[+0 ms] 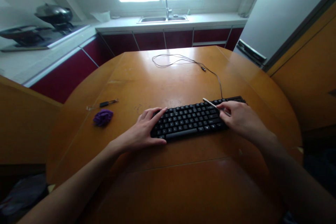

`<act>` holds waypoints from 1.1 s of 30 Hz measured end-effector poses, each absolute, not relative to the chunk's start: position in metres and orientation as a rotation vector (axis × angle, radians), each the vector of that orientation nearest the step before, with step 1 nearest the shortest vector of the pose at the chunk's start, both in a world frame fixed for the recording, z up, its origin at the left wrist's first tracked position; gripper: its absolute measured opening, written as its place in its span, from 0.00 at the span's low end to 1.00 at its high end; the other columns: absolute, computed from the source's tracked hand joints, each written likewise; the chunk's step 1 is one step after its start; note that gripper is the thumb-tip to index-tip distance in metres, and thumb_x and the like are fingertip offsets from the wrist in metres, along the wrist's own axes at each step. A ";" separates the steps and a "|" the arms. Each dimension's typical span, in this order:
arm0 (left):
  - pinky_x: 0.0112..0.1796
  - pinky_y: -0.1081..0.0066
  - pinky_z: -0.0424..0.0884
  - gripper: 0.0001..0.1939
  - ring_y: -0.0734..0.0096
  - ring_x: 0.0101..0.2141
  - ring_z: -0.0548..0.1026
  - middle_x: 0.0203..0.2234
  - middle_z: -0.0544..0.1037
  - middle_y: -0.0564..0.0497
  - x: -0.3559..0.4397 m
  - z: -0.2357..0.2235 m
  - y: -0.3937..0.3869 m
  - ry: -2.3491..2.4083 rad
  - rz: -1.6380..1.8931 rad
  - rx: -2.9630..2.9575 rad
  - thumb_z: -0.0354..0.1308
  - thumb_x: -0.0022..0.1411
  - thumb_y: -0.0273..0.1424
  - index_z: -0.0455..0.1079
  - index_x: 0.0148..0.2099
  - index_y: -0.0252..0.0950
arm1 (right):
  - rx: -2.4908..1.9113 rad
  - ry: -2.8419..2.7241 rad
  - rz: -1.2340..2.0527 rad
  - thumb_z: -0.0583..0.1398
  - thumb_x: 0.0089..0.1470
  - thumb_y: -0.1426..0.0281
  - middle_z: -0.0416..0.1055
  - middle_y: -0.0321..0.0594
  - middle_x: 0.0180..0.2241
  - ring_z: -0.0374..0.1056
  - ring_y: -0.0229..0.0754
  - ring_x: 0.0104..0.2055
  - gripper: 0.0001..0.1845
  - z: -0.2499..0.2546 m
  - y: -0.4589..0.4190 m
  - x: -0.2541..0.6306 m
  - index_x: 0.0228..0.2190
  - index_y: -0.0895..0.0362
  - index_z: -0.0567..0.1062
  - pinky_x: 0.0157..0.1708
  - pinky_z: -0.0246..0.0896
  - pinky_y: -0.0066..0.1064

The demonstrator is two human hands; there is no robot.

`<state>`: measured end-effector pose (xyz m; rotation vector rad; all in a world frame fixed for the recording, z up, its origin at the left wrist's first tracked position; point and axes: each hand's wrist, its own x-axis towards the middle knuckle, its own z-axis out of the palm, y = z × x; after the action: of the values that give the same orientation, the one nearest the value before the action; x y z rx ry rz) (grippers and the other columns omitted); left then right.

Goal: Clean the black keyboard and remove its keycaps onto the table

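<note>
A black keyboard (pixel 187 120) lies on the wooden table in front of me, slightly angled. My left hand (pixel 147 126) spans its left end, with the thumb along the front edge and the fingers over the back corner. In my right hand (pixel 233 115), a slim white stick (pixel 210 103) with a slightly thicker tip is pinched between thumb and fingers. That tip points left over the keyboard's back row. The hand itself covers part of the right-side keys. From the back of the keyboard a dark cable (pixel 219 80) runs to a loose coil.
Left of the keyboard lie a crumpled purple cloth (pixel 103 117) and a small tool (pixel 104 104) with a black middle and thin ends. The round wooden table (pixel 168 171) faces a counter with a sink (pixel 153 19). A stove with pans stands left, a fridge (pixel 283 14) right.
</note>
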<state>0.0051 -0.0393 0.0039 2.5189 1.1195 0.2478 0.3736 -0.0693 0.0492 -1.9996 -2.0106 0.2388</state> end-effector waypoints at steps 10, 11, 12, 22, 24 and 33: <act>0.64 0.37 0.55 0.58 0.37 0.66 0.53 0.68 0.54 0.42 0.007 0.007 -0.041 1.140 0.231 2.506 0.67 0.57 0.53 0.33 0.76 0.54 | -2.056 -2.107 0.228 0.59 0.56 0.67 0.78 0.39 0.29 0.69 0.42 0.28 0.10 0.057 -0.085 0.373 0.36 0.51 0.81 0.27 0.53 0.32; 0.64 0.37 0.55 0.58 0.37 0.66 0.53 0.68 0.54 0.42 0.007 0.007 -0.041 1.139 0.228 2.508 0.66 0.57 0.53 0.32 0.76 0.54 | -2.068 -2.123 0.235 0.59 0.56 0.67 0.77 0.38 0.29 0.69 0.42 0.28 0.09 0.058 -0.086 0.372 0.36 0.51 0.80 0.27 0.51 0.32; 0.64 0.37 0.55 0.58 0.37 0.66 0.53 0.68 0.53 0.42 0.007 0.006 -0.041 1.139 0.221 2.513 0.66 0.58 0.53 0.32 0.76 0.54 | -2.085 -2.138 0.243 0.59 0.57 0.67 0.77 0.38 0.28 0.68 0.41 0.27 0.08 0.059 -0.087 0.370 0.35 0.51 0.79 0.26 0.50 0.32; 0.65 0.39 0.55 0.58 0.38 0.67 0.52 0.69 0.53 0.42 0.008 0.008 -0.041 1.136 0.226 2.519 0.66 0.58 0.54 0.33 0.77 0.53 | -2.073 -2.268 0.374 0.57 0.59 0.69 0.78 0.39 0.31 0.71 0.43 0.28 0.14 0.062 -0.096 0.359 0.46 0.53 0.75 0.27 0.53 0.32; 0.64 0.38 0.55 0.57 0.38 0.67 0.52 0.69 0.53 0.42 0.007 0.008 -0.041 1.130 0.235 2.520 0.66 0.58 0.53 0.33 0.76 0.54 | -2.051 -2.254 0.370 0.58 0.58 0.69 0.78 0.39 0.32 0.72 0.44 0.30 0.16 0.062 -0.097 0.358 0.48 0.52 0.77 0.29 0.55 0.32; 0.64 0.39 0.56 0.57 0.39 0.67 0.53 0.69 0.53 0.43 0.007 0.006 -0.041 1.138 0.225 2.518 0.66 0.58 0.53 0.34 0.76 0.54 | -1.965 -2.188 0.333 0.60 0.59 0.67 0.82 0.39 0.38 0.76 0.46 0.36 0.15 0.062 -0.094 0.375 0.46 0.50 0.82 0.34 0.64 0.34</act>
<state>0.0075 -0.0409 0.0062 2.5179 1.1384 0.2255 0.3754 -0.0937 0.0621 -1.9649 -2.1885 0.3334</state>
